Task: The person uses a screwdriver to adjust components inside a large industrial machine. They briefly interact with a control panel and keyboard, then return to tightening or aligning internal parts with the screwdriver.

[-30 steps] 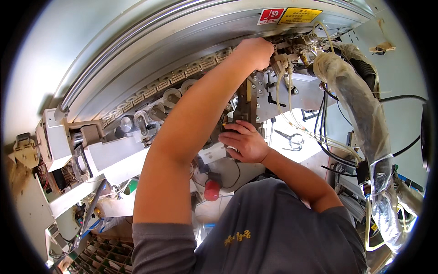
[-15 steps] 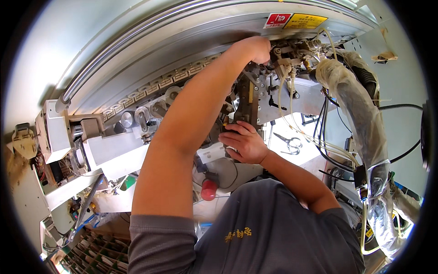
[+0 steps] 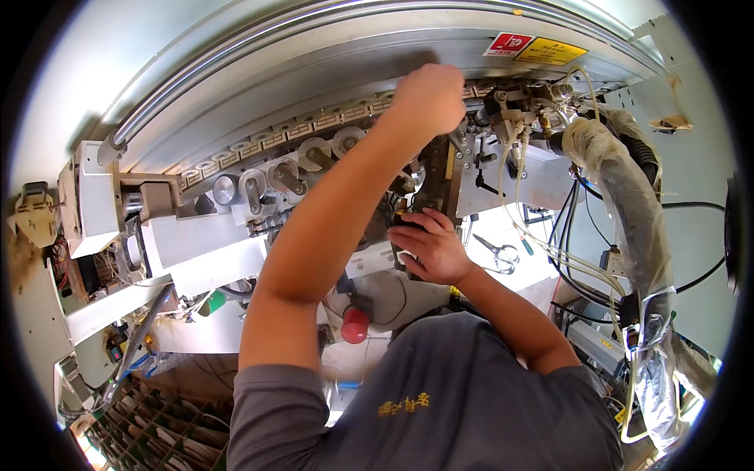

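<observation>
My left hand (image 3: 430, 98) is curled like a fist above the far side of the machine. Its fingers point away, so anything in them is hidden. Behind it runs a metal chain (image 3: 267, 140) of flat links. A steel bracket (image 3: 448, 180) with a brass-coloured strip stands between my two hands. Closer to my body, my right hand (image 3: 430, 250) has its fingers bent round a small dark machine part (image 3: 405, 221) beside the bracket's lower end. Most of that part is covered by the fingers. Several round rollers with lever arms (image 3: 287, 177) sit left of my left forearm.
Scissors (image 3: 500, 253) lie on a white surface at the right. A plastic-wrapped hose (image 3: 628, 196), thin tubes and black cables (image 3: 561, 235) hang on that side. A red knob (image 3: 356, 324) sits in front of my chest. A long metal rail (image 3: 330, 23) crosses the far side.
My left hand has drawn back to the left from the fittings beside it, uncovering more rollers. My right hand stays at the dark part. The whole view has shifted slightly.
</observation>
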The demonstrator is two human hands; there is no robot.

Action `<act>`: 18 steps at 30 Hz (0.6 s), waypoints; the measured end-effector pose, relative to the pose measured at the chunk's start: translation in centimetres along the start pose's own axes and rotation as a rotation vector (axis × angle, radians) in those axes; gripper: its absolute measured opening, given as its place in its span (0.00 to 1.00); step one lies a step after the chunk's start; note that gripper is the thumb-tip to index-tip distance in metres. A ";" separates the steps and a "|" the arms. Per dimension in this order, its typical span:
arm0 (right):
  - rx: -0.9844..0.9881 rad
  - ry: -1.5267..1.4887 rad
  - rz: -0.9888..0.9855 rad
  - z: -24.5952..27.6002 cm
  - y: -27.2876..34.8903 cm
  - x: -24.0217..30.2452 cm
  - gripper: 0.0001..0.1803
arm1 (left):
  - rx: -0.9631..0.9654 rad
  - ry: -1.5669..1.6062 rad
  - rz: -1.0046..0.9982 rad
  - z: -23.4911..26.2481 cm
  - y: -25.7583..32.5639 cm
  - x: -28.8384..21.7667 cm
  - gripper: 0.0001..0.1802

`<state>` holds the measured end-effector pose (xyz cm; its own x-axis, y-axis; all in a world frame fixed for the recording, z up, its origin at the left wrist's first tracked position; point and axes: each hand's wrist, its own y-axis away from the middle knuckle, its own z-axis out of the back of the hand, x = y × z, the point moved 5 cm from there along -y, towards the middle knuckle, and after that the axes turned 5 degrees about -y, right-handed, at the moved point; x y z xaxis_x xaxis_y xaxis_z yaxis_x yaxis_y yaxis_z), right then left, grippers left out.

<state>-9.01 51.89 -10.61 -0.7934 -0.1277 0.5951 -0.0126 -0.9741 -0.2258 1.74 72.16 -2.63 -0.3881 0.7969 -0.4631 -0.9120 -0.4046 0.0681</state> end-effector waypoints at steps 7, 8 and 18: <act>-0.007 -0.396 -0.224 2.5 0.3 -0.4 0.29 | -0.375 0.482 0.142 7.0 18.6 4.9 0.17; -0.115 -0.676 -0.386 3.1 1.3 -0.5 0.30 | -0.310 0.484 0.118 6.5 21.4 6.0 0.18; 0.431 -1.111 -0.963 4.9 3.0 1.8 0.12 | -0.008 0.664 0.007 1.1 32.9 8.5 0.17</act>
<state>-7.55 47.84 -6.44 0.2567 0.6849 0.6819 0.0881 -0.7192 0.6892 -31.73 66.08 -3.31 -0.2268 0.3492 -0.9092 -0.9080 -0.4136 0.0676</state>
